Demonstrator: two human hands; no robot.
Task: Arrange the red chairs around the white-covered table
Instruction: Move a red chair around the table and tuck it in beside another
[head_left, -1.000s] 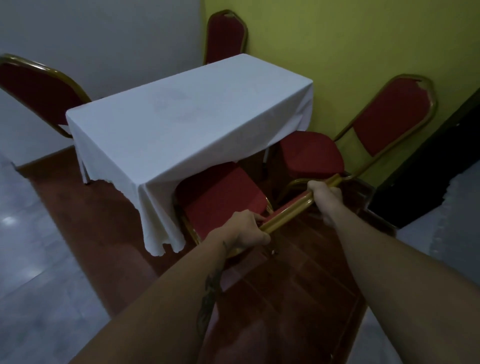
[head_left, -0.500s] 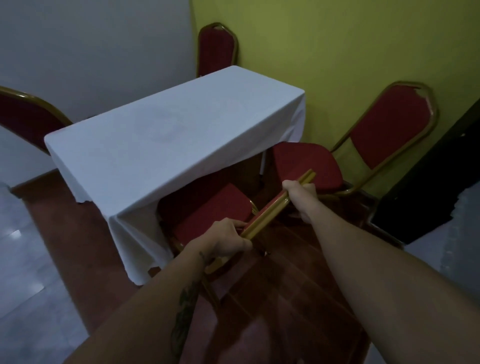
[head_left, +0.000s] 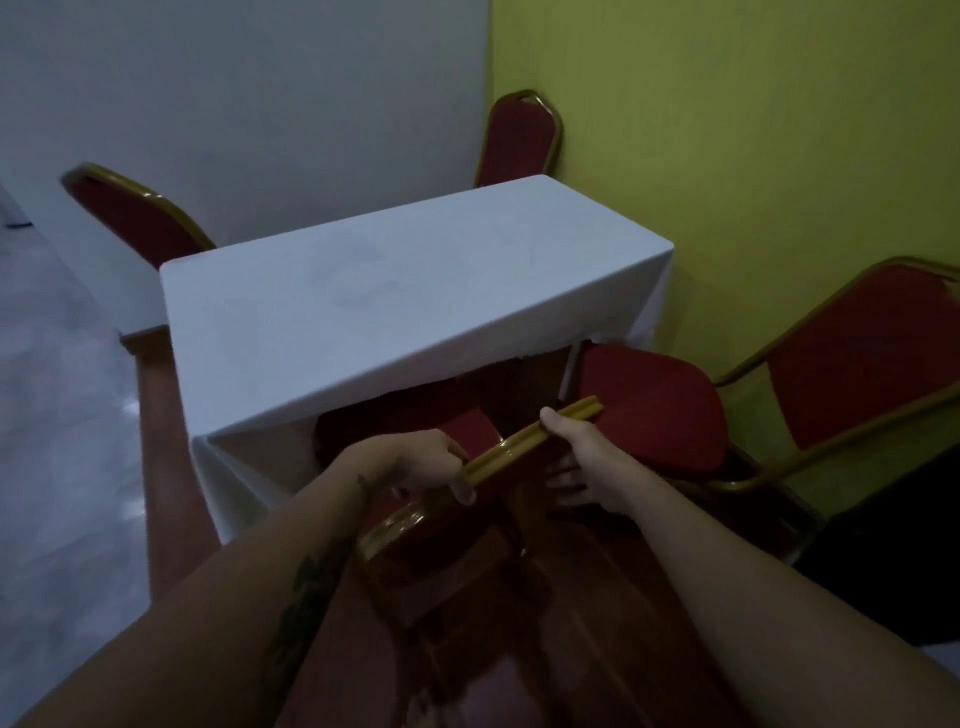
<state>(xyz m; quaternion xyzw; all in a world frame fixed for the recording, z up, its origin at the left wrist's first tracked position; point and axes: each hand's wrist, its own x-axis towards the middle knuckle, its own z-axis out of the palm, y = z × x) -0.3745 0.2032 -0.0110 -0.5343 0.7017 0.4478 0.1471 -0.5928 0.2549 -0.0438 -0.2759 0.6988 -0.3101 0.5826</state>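
A white-covered table (head_left: 395, 306) stands in the corner. Directly below me is a red chair with a gold frame (head_left: 524, 441), its seat mostly pushed under the table's near side. My left hand (head_left: 415, 462) grips the top rail of its backrest. My right hand (head_left: 582, 457) holds the same rail further right, fingers curled beneath it. A second red chair (head_left: 654, 410) stands at the table's right end, seat toward the table. A third red chair (head_left: 522, 137) shows its back behind the far corner. A fourth red chair (head_left: 135, 213) stands at the far left corner.
A yellow-green wall (head_left: 753, 156) runs close along the right; a grey wall (head_left: 234, 104) closes the back. The table and chairs sit on a reddish-brown floor strip (head_left: 161, 441), with pale tiles (head_left: 62, 467) to the left. Something dark (head_left: 893, 545) lies low at the right.
The chair I hold has slid further under the table; less of its seat shows. The view has shifted, bringing the table nearer and more central. Both hands stay on the backrest rail.
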